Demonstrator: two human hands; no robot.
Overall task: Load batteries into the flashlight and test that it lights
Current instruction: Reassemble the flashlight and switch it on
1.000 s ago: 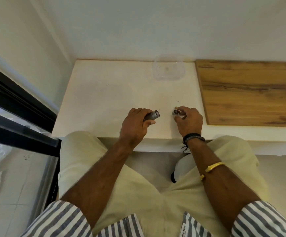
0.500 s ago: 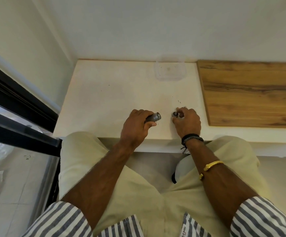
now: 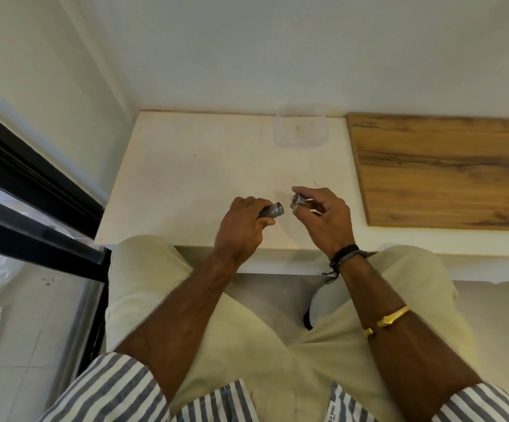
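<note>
Flashlight body [image 3: 270,210] and cap [image 3: 297,199] apart, near table edge [image 3: 186,243].

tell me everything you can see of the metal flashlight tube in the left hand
The grey metal flashlight tube looks like a dull cylinder with a lighter, ridged collar at its open end. It lies roughly level, mouth pointing right toward a small grey metal piece in the right hand, apart from it. The left hand wraps its rear, hiding that part. It hangs above the white table.

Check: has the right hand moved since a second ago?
Yes. The right hand has lifted and opened slightly, fingers spread, staying just left of the wooden board with the small metal part.
</note>
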